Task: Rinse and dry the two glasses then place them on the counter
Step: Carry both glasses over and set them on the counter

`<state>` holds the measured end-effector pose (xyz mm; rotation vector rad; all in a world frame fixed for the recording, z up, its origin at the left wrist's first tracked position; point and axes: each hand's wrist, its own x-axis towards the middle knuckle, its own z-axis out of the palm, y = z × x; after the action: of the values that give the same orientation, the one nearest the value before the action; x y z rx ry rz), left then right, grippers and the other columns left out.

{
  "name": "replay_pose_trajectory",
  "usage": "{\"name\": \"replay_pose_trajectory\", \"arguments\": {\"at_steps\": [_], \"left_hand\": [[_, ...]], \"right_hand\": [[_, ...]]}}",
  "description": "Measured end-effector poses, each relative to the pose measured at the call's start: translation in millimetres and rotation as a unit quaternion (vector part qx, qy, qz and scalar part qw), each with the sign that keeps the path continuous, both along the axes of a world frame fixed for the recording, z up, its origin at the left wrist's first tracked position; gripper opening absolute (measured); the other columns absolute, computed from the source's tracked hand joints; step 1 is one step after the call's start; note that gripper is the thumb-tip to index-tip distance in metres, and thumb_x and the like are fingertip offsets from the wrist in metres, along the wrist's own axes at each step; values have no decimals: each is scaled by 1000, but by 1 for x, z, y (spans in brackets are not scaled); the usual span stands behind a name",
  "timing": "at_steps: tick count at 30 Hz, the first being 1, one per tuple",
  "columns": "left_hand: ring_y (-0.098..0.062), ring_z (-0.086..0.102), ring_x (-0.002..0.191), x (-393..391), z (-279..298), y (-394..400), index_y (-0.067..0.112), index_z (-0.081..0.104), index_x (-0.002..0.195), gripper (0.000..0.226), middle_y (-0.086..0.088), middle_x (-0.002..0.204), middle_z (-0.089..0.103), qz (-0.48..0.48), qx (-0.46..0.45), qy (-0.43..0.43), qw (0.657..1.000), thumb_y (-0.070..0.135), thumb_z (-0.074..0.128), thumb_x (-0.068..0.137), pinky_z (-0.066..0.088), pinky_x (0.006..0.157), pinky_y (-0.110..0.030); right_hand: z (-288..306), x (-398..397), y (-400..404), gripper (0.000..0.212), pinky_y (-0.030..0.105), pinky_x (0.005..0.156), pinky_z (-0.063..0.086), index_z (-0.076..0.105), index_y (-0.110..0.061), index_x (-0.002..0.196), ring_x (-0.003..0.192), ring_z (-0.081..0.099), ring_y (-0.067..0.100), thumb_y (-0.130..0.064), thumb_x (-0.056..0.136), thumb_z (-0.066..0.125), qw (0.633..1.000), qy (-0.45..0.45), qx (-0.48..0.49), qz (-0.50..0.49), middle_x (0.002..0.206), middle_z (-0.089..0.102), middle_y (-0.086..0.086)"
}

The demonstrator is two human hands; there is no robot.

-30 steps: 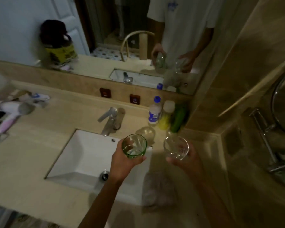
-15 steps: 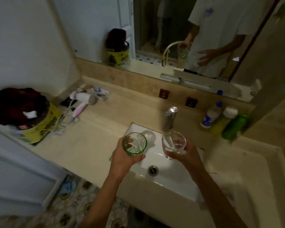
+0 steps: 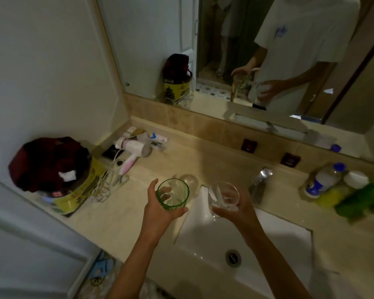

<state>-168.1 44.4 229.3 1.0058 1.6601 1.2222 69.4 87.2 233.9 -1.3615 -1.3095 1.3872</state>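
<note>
My left hand (image 3: 158,209) grips a green glass (image 3: 172,194) from below, mouth up, over the beige counter (image 3: 121,214) just left of the sink's rim. My right hand (image 3: 238,211) holds a clear glass (image 3: 224,196), also upright, over the left part of the white sink (image 3: 268,240). The two glasses are apart, side by side. The chrome faucet (image 3: 260,183) stands just right of the clear glass. No water runs from it.
A hair dryer (image 3: 133,148) with its cord, small toiletries and a yellow tin topped with a dark red cap (image 3: 50,167) sit on the counter at left. Bottles (image 3: 324,181) and a green bottle (image 3: 363,199) stand at right. The mirror runs along the back.
The view has swung left along the counter. Both hands with their glasses have moved left, from the counter at the sink's right end to its left edge, the green glass passing over the counter.
</note>
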Motion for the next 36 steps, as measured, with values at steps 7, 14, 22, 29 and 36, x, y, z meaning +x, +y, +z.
{"name": "replay_pose_trajectory", "arguments": {"at_steps": [7,14,22,29,36], "left_hand": [[-18,64,116,-18,-16,91,36,47,132,109,9,124,65,11,-18,22,1000,44,94,34,56,98,-50],[-11,61,115,-37,-33,178,27,47,135,94,13,123,62,-16,-9,29,999,17,97,56,57,97,-43],[-20,63,111,-79,-80,254,14,50,131,87,-6,122,62,-87,6,31,996,6,94,56,61,77,-29],[-23,59,114,-105,-132,305,21,51,129,88,4,124,59,-138,-12,89,986,5,96,56,54,88,-31],[-18,58,119,-113,-156,329,24,48,129,95,21,125,55,-176,-27,68,982,34,92,46,44,89,-4]], "right_hand": [[-14,-18,92,77,15,67,49,47,-24,122,101,59,5,-17,59,92,998,-25,-2,-50,114,59,-9],[-40,-46,167,90,17,73,49,39,-19,135,107,57,14,-16,60,90,994,-54,1,-90,118,56,-4],[-88,-81,218,94,29,87,49,36,-14,136,114,55,20,-13,60,91,990,-95,-19,-100,125,53,2],[-129,-97,236,87,28,76,53,44,-24,125,115,55,21,-19,51,89,985,-75,-52,-144,125,54,2],[-156,-102,246,94,31,91,51,36,-19,134,124,51,23,6,59,87,984,-74,-80,-144,133,49,7]]}}
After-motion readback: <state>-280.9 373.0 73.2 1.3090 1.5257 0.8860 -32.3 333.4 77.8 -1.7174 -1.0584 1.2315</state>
